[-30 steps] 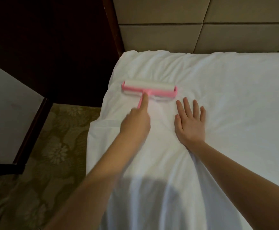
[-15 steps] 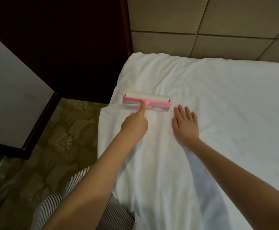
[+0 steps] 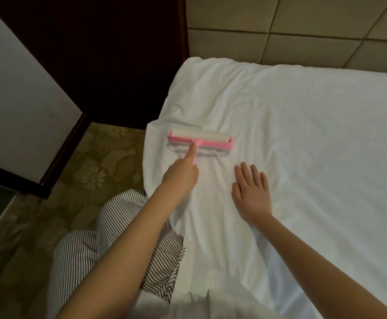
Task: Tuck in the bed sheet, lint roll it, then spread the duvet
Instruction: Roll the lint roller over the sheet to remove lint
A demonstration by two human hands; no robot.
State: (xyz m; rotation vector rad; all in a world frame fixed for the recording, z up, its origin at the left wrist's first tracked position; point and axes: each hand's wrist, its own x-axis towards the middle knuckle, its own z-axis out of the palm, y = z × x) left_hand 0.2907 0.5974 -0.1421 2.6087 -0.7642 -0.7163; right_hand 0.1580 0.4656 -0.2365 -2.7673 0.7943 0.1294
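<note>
A white bed sheet [image 3: 303,134] covers the mattress, creased near its left edge. On it lies a pink lint roller [image 3: 200,140] with a wide white roll, close to the bed's left side. My left hand [image 3: 182,174] grips the roller's pink handle, with the index finger stretched along it toward the head. Just to the right, my right hand [image 3: 252,192] lies flat on the sheet with straight fingers. No duvet is in view.
A padded beige headboard [image 3: 291,31] stands behind the bed. A dark wooden panel [image 3: 107,54] and a pale cabinet side [image 3: 15,100] border the patterned carpet [image 3: 95,169] on the left. My striped trousers [image 3: 109,238] are beside the bed edge.
The roller has been drawn back from near the headboard toward me along the bed's left edge. My right hand has slid back with it, still flat on the sheet.
</note>
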